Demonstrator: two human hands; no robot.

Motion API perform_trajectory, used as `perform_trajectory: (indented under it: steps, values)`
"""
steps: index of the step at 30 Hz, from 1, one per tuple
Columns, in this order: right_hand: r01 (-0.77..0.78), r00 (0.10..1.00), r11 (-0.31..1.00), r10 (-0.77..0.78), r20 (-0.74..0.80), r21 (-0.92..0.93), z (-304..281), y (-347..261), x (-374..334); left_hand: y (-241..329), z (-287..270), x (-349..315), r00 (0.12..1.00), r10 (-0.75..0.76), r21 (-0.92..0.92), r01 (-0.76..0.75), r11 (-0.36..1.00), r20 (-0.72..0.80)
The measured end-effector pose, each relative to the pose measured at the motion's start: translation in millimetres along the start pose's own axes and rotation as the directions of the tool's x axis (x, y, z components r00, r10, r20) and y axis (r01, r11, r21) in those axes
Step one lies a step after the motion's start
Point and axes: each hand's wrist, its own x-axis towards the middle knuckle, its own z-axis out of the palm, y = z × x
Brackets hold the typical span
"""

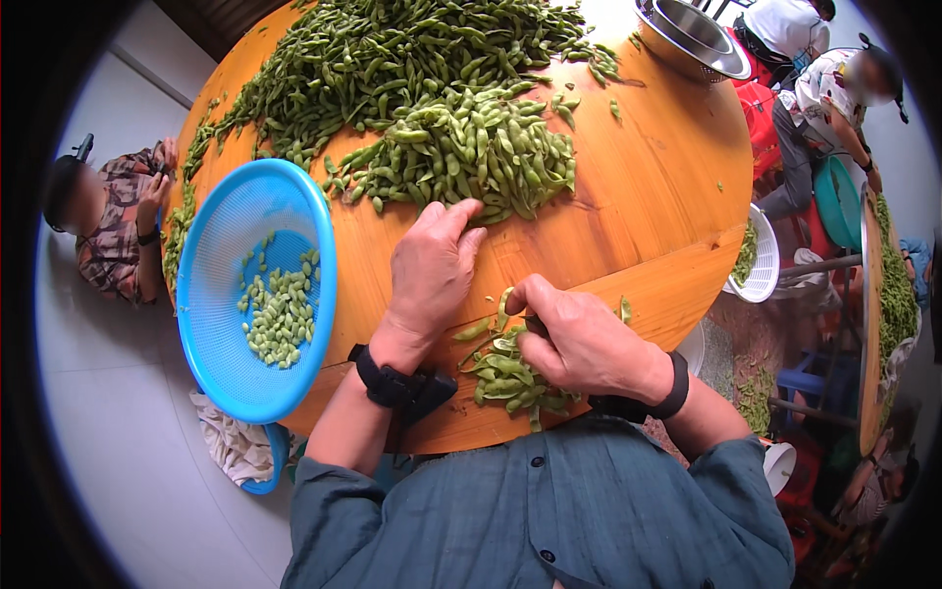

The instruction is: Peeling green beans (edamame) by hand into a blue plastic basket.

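My left hand (pixel 435 263) reaches to the near edge of a heap of green soybean pods (pixel 481 152). Its thumb and index finger are apart, and no pod shows between them; the other fingertips are partly hidden. To the right and nearer my body, my right hand (pixel 594 339) is closed with thumb and index finger bent together. A small dark thing shows between them, too hidden to name. One upright pod (pixel 503 309) stands by its index fingertip. Below lies a small pile of opened, flattened pods (pixel 515 373). Left of my hands, a blue plastic colander (pixel 327 265) holds shelled green beans (pixel 280 319).
A larger pod heap (pixel 363 69) covers the far side of the round wooden table (pixel 648 177). Metal bowls (pixel 692 34) sit at its far right edge. A person (pixel 123 221) is at the left, others at the right near a white basket (pixel 763 255) and a second table.
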Motion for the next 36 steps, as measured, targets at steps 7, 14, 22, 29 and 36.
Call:
perform_trajectory:
  steps: [7,14,22,29,36]
  values:
    - [0.139,0.982,0.983,-0.121,-0.146,0.119,4.8,11.8,-1.0,-11.0,-1.7,-0.8,0.999,-0.033,-0.007,0.033,0.999,-0.015]
    - [0.097,0.941,0.974,-0.024,-0.338,0.203,2.1,10.7,4.9,0.9,-20.5,-16.9,0.784,-0.333,-0.775,0.601,0.195,0.524]
    - [-0.134,0.959,0.792,0.256,-0.124,0.595,3.1,2.1,9.5,16.3,-14.7,-42.7,0.75,-0.256,-0.767,0.64,0.049,0.61]
    - [-0.157,0.956,0.776,0.275,-0.104,0.611,3.3,2.1,10.8,23.4,-16.4,-46.6,0.776,-0.302,-0.76,0.62,0.196,0.554]
    - [-0.084,0.96,0.91,0.184,-0.213,0.406,9.3,5.2,12.5,32.9,-4.6,-57.1,0.921,-0.289,-0.721,0.385,0.577,0.26]
